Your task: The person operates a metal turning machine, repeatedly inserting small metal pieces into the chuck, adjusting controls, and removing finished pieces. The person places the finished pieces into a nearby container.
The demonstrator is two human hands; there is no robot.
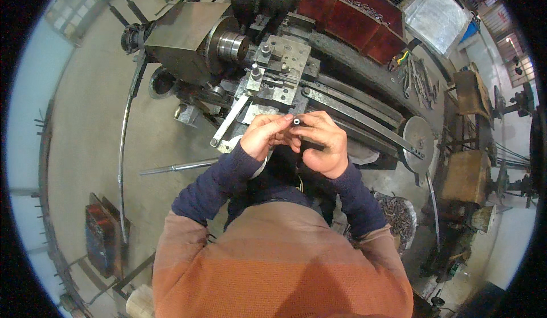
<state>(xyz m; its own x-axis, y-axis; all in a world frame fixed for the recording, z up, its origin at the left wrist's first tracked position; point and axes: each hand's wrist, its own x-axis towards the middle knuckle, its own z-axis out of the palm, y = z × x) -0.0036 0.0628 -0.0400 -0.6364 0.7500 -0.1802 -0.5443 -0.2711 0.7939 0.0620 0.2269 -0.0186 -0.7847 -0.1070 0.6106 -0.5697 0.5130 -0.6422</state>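
Observation:
A small dark cylindrical metal part with a pale ring-shaped end and a hole in it [296,122] is held up in front of my body. My left hand [263,137] pinches at its left side with thumb and fingertips. From the other side the bent fingers of my right hand [326,143] close around it. Most of the part's length is hidden by the fingers. Just beyond my hands is a lathe's cross slide with a tool plate [292,53], and a flat lever handle [231,119] stretches toward my left forearm.
The lathe's spindle nose [232,46] sits at the upper left. A red tray [342,24] of small metal pieces stands behind the bed, with several wrenches [419,81] to its right. A round disc [417,137] is at the right end. Metal pieces fill a container [399,215] by my right elbow.

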